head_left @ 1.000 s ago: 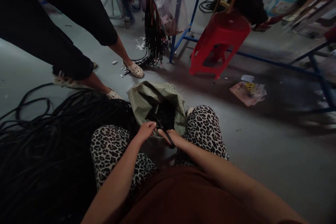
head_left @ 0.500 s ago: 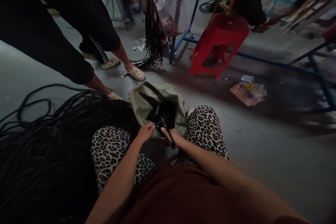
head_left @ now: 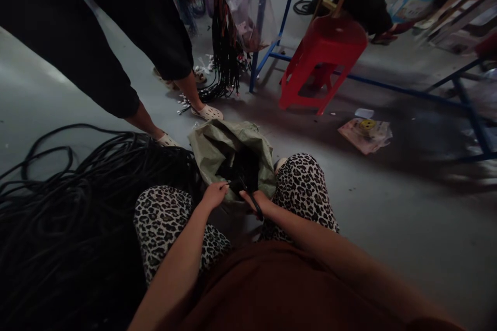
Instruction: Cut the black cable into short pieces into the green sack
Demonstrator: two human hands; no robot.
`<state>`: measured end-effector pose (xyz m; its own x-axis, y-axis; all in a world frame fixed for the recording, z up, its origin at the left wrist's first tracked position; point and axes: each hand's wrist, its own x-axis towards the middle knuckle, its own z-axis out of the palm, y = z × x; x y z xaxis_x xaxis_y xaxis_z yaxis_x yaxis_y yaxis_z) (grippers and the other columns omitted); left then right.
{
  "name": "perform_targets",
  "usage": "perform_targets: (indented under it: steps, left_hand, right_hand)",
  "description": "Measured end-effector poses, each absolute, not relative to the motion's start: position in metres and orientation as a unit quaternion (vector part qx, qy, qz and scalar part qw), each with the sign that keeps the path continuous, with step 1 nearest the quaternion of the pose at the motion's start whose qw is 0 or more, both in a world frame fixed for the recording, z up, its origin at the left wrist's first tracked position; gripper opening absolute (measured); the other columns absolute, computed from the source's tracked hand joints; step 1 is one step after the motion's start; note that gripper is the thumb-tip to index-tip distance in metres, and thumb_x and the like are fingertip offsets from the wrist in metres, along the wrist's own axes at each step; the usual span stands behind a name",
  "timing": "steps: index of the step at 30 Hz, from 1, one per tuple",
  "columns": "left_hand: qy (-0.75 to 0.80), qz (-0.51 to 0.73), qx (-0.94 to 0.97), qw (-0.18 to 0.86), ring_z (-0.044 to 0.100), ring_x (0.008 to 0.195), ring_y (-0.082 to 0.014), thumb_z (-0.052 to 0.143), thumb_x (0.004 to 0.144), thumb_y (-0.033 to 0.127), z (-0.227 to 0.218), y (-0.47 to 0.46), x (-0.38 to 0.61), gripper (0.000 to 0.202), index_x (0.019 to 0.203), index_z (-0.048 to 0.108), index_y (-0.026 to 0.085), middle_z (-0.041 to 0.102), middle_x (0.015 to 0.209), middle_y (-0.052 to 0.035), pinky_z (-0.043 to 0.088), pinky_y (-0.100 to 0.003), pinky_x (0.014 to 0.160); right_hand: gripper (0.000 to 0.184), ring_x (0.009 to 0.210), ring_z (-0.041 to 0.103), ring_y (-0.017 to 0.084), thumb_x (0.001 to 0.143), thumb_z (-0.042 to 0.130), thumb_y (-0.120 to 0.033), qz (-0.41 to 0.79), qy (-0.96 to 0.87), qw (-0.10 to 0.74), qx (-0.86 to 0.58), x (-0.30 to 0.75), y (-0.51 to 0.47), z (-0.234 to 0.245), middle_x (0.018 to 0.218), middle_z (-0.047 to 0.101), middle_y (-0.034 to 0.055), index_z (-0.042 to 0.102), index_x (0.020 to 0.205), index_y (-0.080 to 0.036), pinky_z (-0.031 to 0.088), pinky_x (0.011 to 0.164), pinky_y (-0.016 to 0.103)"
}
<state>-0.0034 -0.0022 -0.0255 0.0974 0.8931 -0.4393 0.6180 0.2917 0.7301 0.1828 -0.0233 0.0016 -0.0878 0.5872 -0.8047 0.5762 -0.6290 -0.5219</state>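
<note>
My right hand is closed round a pair of scissors with black handles, their blades pointing away over the sack's mouth. My left hand pinches a thin black piece of cable, dim and mostly lost against the dark behind it. Both hands are above the near rim of an open greenish woven sack between my knees. Dark pieces lie inside the sack, too dim to tell apart.
A large heap of black cable lies to my left. Beyond the sack stands a person in dark trousers and pale clogs. A red stool, a blue table frame, hanging cables and a plastic bag are farther off.
The scissors' blades have turned slightly and look closer together. My left hand has hardly moved. The standing person's legs have shifted to the right.
</note>
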Motion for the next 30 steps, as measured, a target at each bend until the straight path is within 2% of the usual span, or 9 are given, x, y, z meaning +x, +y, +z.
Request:
perform_targets:
  steps: [3, 8, 12, 17, 24, 30]
  left_hand:
    - [0.657, 0.150, 0.577, 0.461, 0.056, 0.062, -0.0157, 0.047, 0.080, 0.033, -0.026, -0.003, -0.004, 0.029, 0.088, 0.071, 0.018, 0.063, 0.064, -0.0021, 0.042, -0.025, 0.064]
    - [0.647, 0.150, 0.598, 0.449, 0.056, 0.061, -0.0149, 0.047, 0.081, 0.033, -0.028, -0.002, -0.006, 0.030, 0.092, 0.070, 0.017, 0.064, 0.066, -0.0019, 0.043, -0.026, 0.063]
    - [0.662, 0.160, 0.587, 0.437, 0.058, 0.062, -0.0150, 0.047, 0.082, 0.034, -0.031, 0.001, -0.007, 0.034, 0.101, 0.069, 0.016, 0.066, 0.070, -0.0025, 0.044, -0.026, 0.064]
    - [0.680, 0.161, 0.571, 0.431, 0.058, 0.062, -0.0150, 0.047, 0.081, 0.035, -0.030, 0.003, -0.006, 0.035, 0.101, 0.069, 0.016, 0.065, 0.069, -0.0023, 0.043, -0.025, 0.063]
    - [0.670, 0.161, 0.573, 0.444, 0.053, 0.057, -0.0138, 0.047, 0.081, 0.034, -0.018, 0.001, 0.000, 0.029, 0.078, 0.069, 0.016, 0.058, 0.057, -0.0006, 0.039, -0.024, 0.058]
    - [0.656, 0.163, 0.568, 0.470, 0.048, 0.052, -0.0118, 0.047, 0.079, 0.035, -0.013, -0.001, 0.003, 0.028, 0.069, 0.066, 0.016, 0.057, 0.057, 0.0001, 0.036, -0.023, 0.053]
  right_hand:
    - [0.057, 0.033, 0.046, 0.014, 0.083, 0.045, -0.063, 0.608, -0.411, 0.009, -0.679, 0.183, -0.026, 0.004, 0.044, 0.048, 0.0007, 0.065, 0.085, -0.010, 0.041, 0.037, 0.025]
    - [0.055, 0.032, 0.045, 0.013, 0.082, 0.047, -0.063, 0.609, -0.388, 0.003, -0.692, 0.185, -0.025, 0.009, 0.041, 0.044, -0.0011, 0.063, 0.082, -0.010, 0.040, 0.035, 0.023]
    - [0.056, 0.033, 0.048, 0.013, 0.084, 0.044, -0.063, 0.619, -0.386, 0.016, -0.684, 0.188, -0.023, 0.011, 0.045, 0.048, 0.0001, 0.062, 0.081, -0.011, 0.042, 0.036, 0.024]
    - [0.058, 0.037, 0.052, 0.013, 0.085, 0.042, -0.063, 0.636, -0.401, 0.005, -0.660, 0.186, -0.024, 0.008, 0.051, 0.054, 0.0023, 0.063, 0.083, -0.010, 0.043, 0.038, 0.023]
    - [0.066, 0.051, 0.061, 0.016, 0.080, 0.045, -0.069, 0.608, -0.452, -0.011, -0.652, 0.178, -0.021, 0.003, 0.058, 0.061, 0.0075, 0.069, 0.081, -0.007, 0.045, 0.046, 0.021]
    - [0.068, 0.058, 0.064, 0.018, 0.080, 0.046, -0.070, 0.590, -0.475, -0.020, -0.653, 0.176, -0.019, 0.004, 0.066, 0.065, 0.0103, 0.071, 0.083, -0.006, 0.046, 0.051, 0.022]
